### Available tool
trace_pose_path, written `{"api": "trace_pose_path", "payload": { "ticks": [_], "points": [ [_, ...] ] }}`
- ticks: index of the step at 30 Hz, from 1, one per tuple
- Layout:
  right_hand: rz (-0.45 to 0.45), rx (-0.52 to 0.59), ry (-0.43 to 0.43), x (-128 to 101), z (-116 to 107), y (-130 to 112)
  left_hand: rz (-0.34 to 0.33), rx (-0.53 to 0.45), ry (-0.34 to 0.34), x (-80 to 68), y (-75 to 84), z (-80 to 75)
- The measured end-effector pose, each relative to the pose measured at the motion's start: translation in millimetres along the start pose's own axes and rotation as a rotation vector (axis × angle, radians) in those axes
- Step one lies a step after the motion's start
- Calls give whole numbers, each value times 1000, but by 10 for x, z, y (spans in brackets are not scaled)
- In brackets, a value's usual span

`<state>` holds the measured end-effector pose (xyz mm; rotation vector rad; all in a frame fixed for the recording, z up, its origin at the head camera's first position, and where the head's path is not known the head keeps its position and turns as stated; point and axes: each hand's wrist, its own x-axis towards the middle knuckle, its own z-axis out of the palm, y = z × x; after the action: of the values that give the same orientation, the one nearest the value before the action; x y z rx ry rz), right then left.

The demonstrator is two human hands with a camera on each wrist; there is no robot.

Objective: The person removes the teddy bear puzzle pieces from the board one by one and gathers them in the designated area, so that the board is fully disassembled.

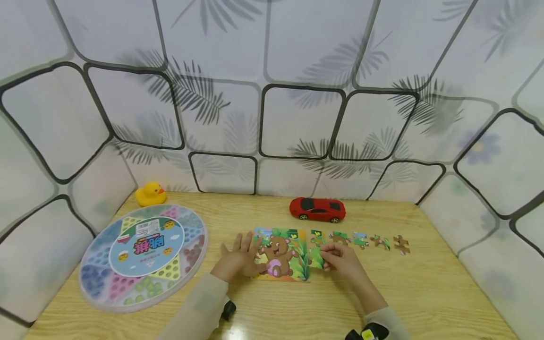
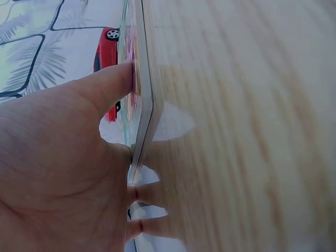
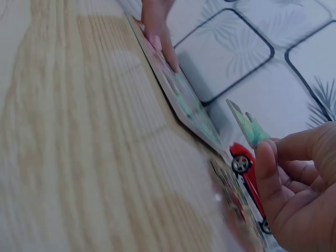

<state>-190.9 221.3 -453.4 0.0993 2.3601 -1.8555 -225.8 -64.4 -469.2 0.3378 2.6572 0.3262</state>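
A bear jigsaw board [image 1: 280, 257] lies flat on the wooden table [image 1: 425, 293]. My left hand [image 1: 241, 255] rests on its left edge with straight, spread fingers; in the left wrist view the thumb [image 2: 113, 79] presses the board's rim [image 2: 144, 100]. My right hand [image 1: 335, 259] pinches a green puzzle piece [image 1: 316, 257] at the board's right edge. In the right wrist view that piece [image 3: 245, 125] is raised off the table between fingertips [image 3: 270, 157], apart from the board [image 3: 184, 100]. Several loose pieces [image 1: 360, 240] lie in a row to the right.
A red toy car [image 1: 317, 209] stands behind the puzzle. A yellow rubber duck [image 1: 149, 193] sits at the far left corner. A round checkers box [image 1: 144, 255] fills the table's left side. Leaf-patterned panels wall in the table.
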Motion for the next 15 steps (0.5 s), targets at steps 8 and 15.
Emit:
{"api": "trace_pose_path", "payload": {
  "ticks": [8, 15],
  "points": [
    [22, -4, 70, -21, -303, 36, 4, 5, -6, 39, -35, 15],
    [52, -16, 124, -7, -532, 98, 5, 10, -9, 56, -37, 24]
  ]
}}
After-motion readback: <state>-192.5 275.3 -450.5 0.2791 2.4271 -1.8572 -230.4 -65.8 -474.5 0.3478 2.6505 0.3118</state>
